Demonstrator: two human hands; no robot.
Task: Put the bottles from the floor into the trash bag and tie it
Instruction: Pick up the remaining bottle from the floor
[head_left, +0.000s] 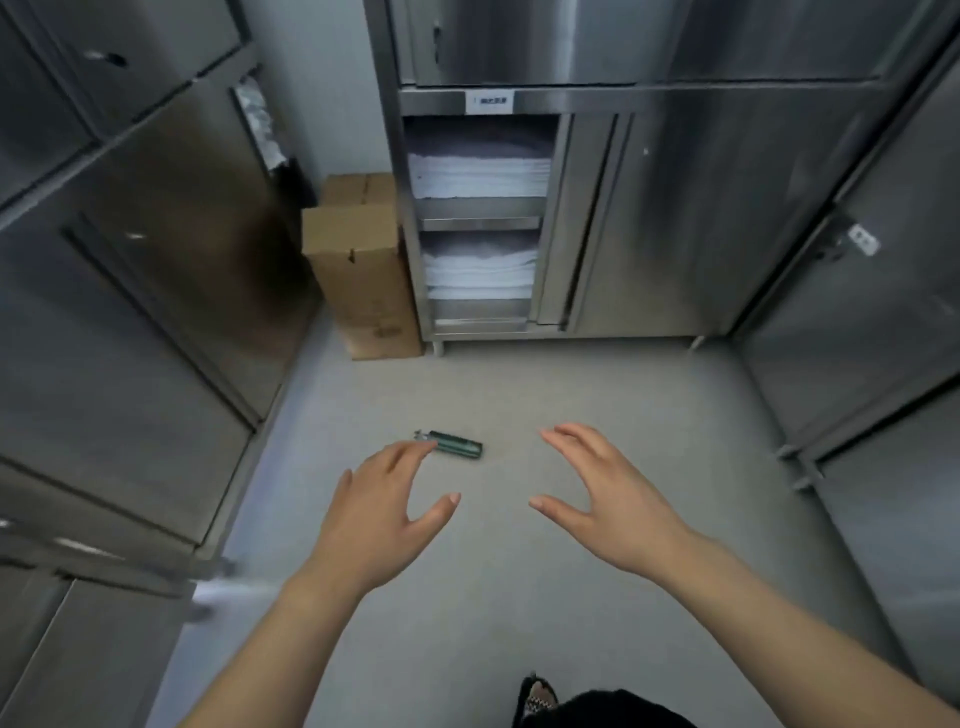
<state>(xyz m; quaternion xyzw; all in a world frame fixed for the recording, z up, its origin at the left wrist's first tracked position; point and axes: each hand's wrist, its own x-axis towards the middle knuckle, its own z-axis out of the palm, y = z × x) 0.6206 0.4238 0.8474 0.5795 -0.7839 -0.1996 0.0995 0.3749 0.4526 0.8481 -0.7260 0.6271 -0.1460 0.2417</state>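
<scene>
Fingers (415, 452) on my left hand (374, 525) are spread wide and curved, holding nothing, with the tips over the cap end of the green bottle (457, 446); I cannot tell whether they touch it yet. That bottle lies on its side on the floor (519, 597), about midway between the steel cabinet (130, 338) on the left and the cabinet on the right, well short of the shelving unit (597, 218) at the far edge. A cardboard box (363, 280) stands in the far left corner. Further right, my right hand (613, 499) is also wide open and empty, hanging apart from the bottle.

I see only this one bottle, and no trash bag is in view, so I judge the job is at its start. To do this pick well I would lower the left hand over the bottle's middle rather than its cap, close thumb and fingers across the barrel so it cannot roll away, and keep the right hand free for the bag.
</scene>
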